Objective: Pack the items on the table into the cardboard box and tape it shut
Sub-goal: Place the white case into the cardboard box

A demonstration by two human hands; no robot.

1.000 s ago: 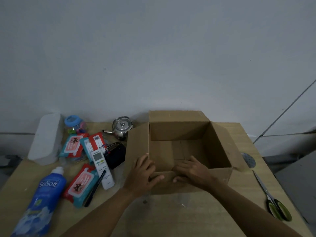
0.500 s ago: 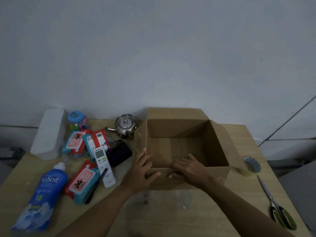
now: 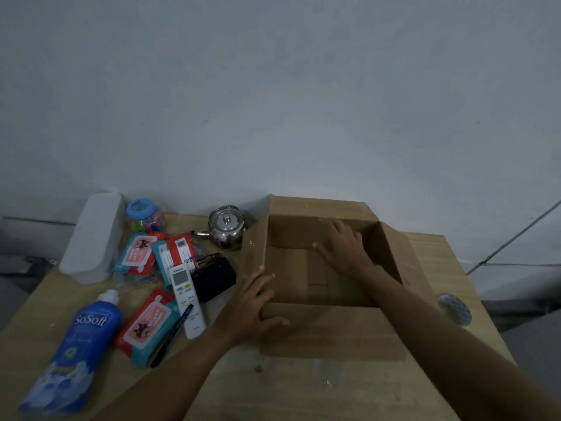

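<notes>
Nearest me, at the lower left of the frame, one bottle (image 3: 76, 344) and one pen (image 3: 171, 335) are lying on the surface (image 3: 303, 390) beside the closest of three wipes packs (image 3: 145, 326). My left hand (image 3: 258, 305) is lying flat and open on the near-left corner of the one box (image 3: 334, 332), probably steadying it. The box is sitting centre-right with all four flaps (image 3: 403, 253) folded out, ready for loading, and I am seeing nothing inside it. One remote (image 3: 185, 293) and one pouch (image 3: 215, 278) are waiting just left of it, one tape roll (image 3: 455, 308) to its right. My right hand (image 3: 343, 247) is reaching inside with fingers spread, gripping nothing. Farther back are sitting one kettle (image 3: 227, 226), one jar (image 3: 145, 217) and one white block (image 3: 91, 235).
</notes>
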